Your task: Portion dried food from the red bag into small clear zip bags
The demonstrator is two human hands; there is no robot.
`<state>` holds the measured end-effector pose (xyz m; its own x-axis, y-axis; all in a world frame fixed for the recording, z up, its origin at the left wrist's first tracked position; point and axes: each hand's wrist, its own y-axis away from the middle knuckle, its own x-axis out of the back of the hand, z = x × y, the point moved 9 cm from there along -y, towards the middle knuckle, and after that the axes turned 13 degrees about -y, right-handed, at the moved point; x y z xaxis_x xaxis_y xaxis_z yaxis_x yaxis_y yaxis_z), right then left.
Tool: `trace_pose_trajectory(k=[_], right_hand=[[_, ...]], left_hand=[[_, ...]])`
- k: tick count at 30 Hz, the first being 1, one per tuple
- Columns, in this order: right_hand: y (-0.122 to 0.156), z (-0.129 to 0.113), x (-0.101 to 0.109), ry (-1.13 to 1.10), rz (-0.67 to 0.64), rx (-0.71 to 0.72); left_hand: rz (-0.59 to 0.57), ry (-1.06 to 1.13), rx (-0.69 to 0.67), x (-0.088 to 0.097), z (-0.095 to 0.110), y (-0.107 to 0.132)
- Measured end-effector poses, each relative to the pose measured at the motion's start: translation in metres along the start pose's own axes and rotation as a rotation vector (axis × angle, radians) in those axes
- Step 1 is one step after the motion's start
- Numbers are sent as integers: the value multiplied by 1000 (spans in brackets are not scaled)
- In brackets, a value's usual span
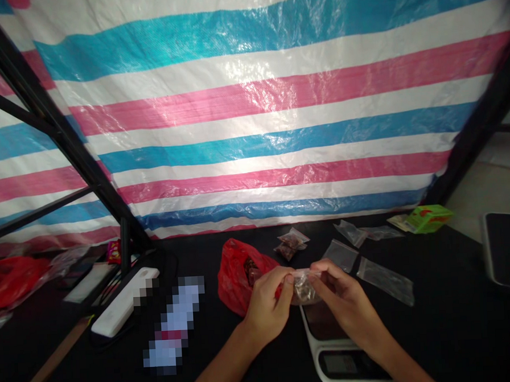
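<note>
Between both hands, a small clear zip bag [305,288] is held by its top edge above the kitchen scale [324,324]. My left hand [267,301] pinches its left corner with thumb and finger; my right hand [344,297] pinches the right corner. What lies inside the bag is hard to make out. Just left of my left hand sits a red plastic bag [236,277], its mouth open on dark reddish-brown pieces. Behind the hands lie filled zip bags [289,243] with similar brown contents. The scale's display [341,364] is partly covered by my right forearm.
Flat clear zip bags [385,278] lie to the right, near a green box [430,219]. On the left are a white power strip [124,303], a blurred-out object [176,326] and another red bag [16,280]. A striped tarp [268,110] and black frame bars [59,133] rise behind the table.
</note>
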<state>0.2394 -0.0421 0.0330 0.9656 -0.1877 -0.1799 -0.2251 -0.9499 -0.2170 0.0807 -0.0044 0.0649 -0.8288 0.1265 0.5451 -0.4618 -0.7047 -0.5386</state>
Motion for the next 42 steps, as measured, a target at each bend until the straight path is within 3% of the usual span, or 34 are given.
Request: trace_pose_trajectory(k=[10, 18, 27, 33, 42], right_hand=[[3, -36, -4, 107, 4, 198], [2, -30, -9, 204, -36, 151], [8, -38, -11, 249, -62, 197], [5, -28, -15, 291, -57, 154], [5, -32, -16, 281, -37, 147]], left_hand=[[-26, 4, -67, -3, 9, 1], [16, 9, -71, 2, 7, 0], [47, 57, -64, 4, 12, -2], [83, 78, 9, 9, 9, -7], [33, 92, 61, 2, 3, -7]])
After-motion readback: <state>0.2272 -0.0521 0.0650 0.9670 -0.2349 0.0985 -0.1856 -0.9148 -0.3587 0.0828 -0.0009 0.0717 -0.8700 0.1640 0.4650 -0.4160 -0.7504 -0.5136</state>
